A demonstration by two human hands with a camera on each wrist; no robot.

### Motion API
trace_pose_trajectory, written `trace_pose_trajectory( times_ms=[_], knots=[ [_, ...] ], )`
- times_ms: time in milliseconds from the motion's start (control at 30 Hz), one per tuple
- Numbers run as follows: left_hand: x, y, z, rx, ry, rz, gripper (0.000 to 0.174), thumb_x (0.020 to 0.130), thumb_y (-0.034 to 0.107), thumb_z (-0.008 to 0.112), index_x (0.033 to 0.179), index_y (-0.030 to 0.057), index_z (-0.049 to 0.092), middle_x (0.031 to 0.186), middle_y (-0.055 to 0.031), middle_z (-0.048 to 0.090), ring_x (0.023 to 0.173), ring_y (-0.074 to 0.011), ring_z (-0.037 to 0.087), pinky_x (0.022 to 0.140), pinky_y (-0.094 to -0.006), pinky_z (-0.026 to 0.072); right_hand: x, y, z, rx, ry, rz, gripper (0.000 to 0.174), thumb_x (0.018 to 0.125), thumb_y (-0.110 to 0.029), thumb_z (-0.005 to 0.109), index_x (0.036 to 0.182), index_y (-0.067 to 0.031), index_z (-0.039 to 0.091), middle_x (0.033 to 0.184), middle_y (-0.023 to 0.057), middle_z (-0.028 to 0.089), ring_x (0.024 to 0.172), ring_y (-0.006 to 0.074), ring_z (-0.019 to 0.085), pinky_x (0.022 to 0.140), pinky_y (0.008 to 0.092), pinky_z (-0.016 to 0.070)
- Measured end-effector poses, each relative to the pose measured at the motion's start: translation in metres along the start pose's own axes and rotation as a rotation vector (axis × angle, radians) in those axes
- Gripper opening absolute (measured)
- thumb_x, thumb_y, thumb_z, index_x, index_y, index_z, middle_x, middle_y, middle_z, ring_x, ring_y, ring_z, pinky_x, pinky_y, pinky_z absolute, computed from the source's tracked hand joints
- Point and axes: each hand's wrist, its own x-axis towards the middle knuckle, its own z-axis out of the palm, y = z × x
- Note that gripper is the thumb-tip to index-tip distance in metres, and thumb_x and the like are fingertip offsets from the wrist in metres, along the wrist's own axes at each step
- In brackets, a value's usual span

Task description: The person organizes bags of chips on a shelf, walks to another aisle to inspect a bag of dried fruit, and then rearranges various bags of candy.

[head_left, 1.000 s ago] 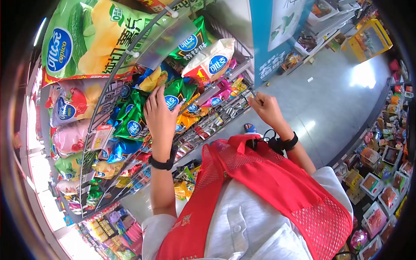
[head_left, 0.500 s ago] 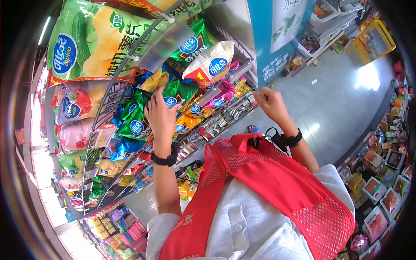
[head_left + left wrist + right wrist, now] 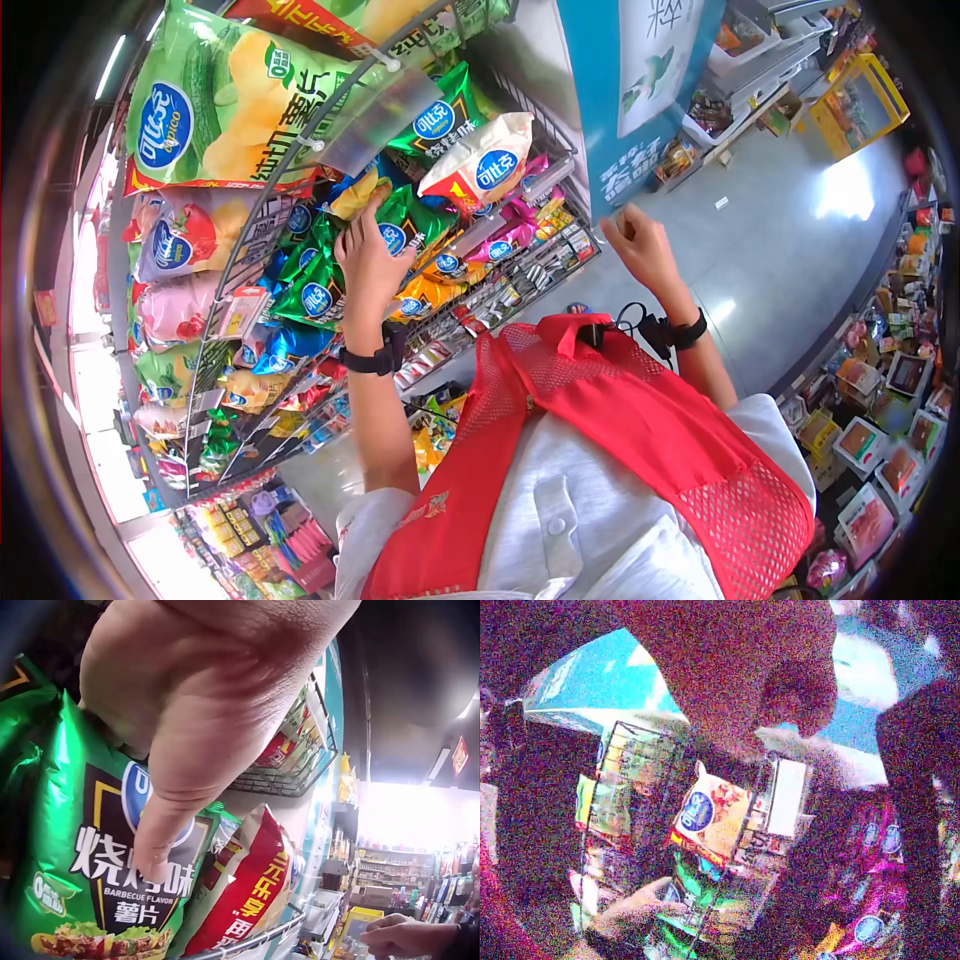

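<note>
My left hand (image 3: 372, 265) is at a green bag of barbecue-flavor potato chips (image 3: 112, 855) on the wire rack. Its thumb lies across the bag's printed front in the left wrist view, while the other fingers pass over the top edge and are partly hidden behind. To the right of that bag is a white-and-red chip bag (image 3: 482, 165). Out in front of the body, beside the rack's right end, my right hand (image 3: 645, 250) is held up with loosely curled fingers and nothing visible in them. The right wrist view is dark and grainy.
Large cucumber-print chip bags (image 3: 230, 110) fill the upper rack behind a curved wire rail. A clear plastic panel (image 3: 375, 115) hangs over the bags near my left hand. A blue sign panel (image 3: 625, 110) stands at the rack's end, with grey floor (image 3: 760, 240) beyond it.
My right hand has shifted slightly to the right, away from the rack. The left hand stays at the green bag, and the head view has moved a little.
</note>
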Motion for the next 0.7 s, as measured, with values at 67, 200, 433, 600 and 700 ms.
trace_pose_trajectory(
  times_ms=[67, 200, 433, 600, 700],
  knots=[
    [-0.007, 0.004, 0.004, 0.062, 0.045, 0.007, 0.098, 0.069, 0.025, 0.09, 0.149, 0.0126, 0.036, 0.144, -0.0133, 0.05, 0.136, -0.0317, 0.045, 0.116, -0.0493, 0.0259, 0.0, -0.01, -0.002, 0.008, -0.054, -0.017, 0.027, 0.094, -0.021, 0.07, 0.092, -0.002, 0.051, 0.065, 0.0104, 0.048, 0.059, 0.0218, 0.043, 0.055, 0.0377, 0.0378],
    [-0.009, -0.002, 0.011, 0.065, 0.044, 0.015, 0.107, 0.065, 0.032, 0.091, 0.152, 0.0104, 0.032, 0.148, -0.0146, 0.046, 0.139, -0.0338, 0.041, 0.116, -0.052, 0.0254, 0.015, -0.045, -0.005, 0.002, -0.131, -0.229, 0.035, 0.093, -0.023, 0.07, 0.123, -0.0099, 0.057, 0.096, 0.0157, 0.066, 0.087, 0.0313, 0.065, 0.074, 0.0406, 0.0512],
    [-0.01, -0.005, 0.016, 0.077, 0.041, 0.022, 0.108, 0.068, 0.042, 0.089, 0.152, 0.0076, 0.031, 0.148, -0.017, 0.044, 0.139, -0.0352, 0.04, 0.114, -0.0536, 0.0255, 0.049, -0.089, 0.031, -0.196, -0.086, -0.669, 0.053, 0.089, -0.019, 0.071, 0.139, -0.0137, 0.054, 0.152, 0.018, 0.043, 0.141, 0.0411, 0.04, 0.112, 0.0469, 0.0413],
    [-0.012, -0.002, 0.023, 0.102, 0.068, 0.016, 0.107, 0.072, 0.051, 0.085, 0.151, 0.0028, 0.031, 0.147, -0.0195, 0.044, 0.138, -0.0351, 0.04, 0.114, -0.0539, 0.0259, 0.06, -0.089, 0.057, -0.428, -0.058, -0.79, 0.064, 0.082, -0.014, 0.071, 0.143, -0.0119, 0.05, 0.158, 0.0184, 0.035, 0.149, 0.0433, 0.028, 0.116, 0.05, 0.0361],
    [-0.013, -0.003, 0.027, 0.106, 0.086, 0.023, 0.106, 0.074, 0.053, 0.083, 0.151, 0.0027, 0.032, 0.146, -0.0186, 0.045, 0.138, -0.0347, 0.04, 0.114, -0.054, 0.0255, 0.064, -0.09, 0.062, -0.464, -0.053, -0.788, 0.067, 0.082, -0.013, 0.07, 0.145, -0.0139, 0.048, 0.158, 0.0179, 0.035, 0.15, 0.0414, 0.027, 0.115, 0.0509, 0.0388]
  ],
)
